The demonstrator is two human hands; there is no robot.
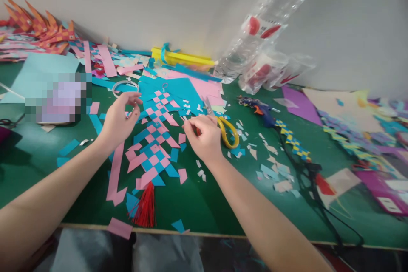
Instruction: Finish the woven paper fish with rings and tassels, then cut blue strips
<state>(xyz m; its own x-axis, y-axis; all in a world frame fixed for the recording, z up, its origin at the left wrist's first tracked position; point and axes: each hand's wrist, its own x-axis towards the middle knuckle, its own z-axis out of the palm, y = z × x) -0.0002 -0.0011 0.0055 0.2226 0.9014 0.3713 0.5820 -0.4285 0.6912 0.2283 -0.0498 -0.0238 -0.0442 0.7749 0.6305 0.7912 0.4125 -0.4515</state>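
Observation:
A woven pink-and-blue paper fish (156, 138) lies on the green table between my hands, with a red tassel (145, 206) at its near end and a small loop at its far end. To its left, my left hand (123, 114) hovers with curled fingers, a gap between thumb and fingertips and nothing seen in them. On the other side, my right hand (204, 136) has thumb and forefinger pinched together; whatever is between them is too small to make out. Scissors with yellow handles (228, 131) lie just beyond my right hand. Behind my left hand is a tape roll (126, 88).
Paper scraps (277, 174) litter the green table (191, 212). A plastic bottle (258, 29) and plastic cups (263, 70) lean at the back wall. A blurred-out phone-like object (62, 100) lies left, orange woven pieces (41, 25) at far left, and a lanyard (291, 140) right.

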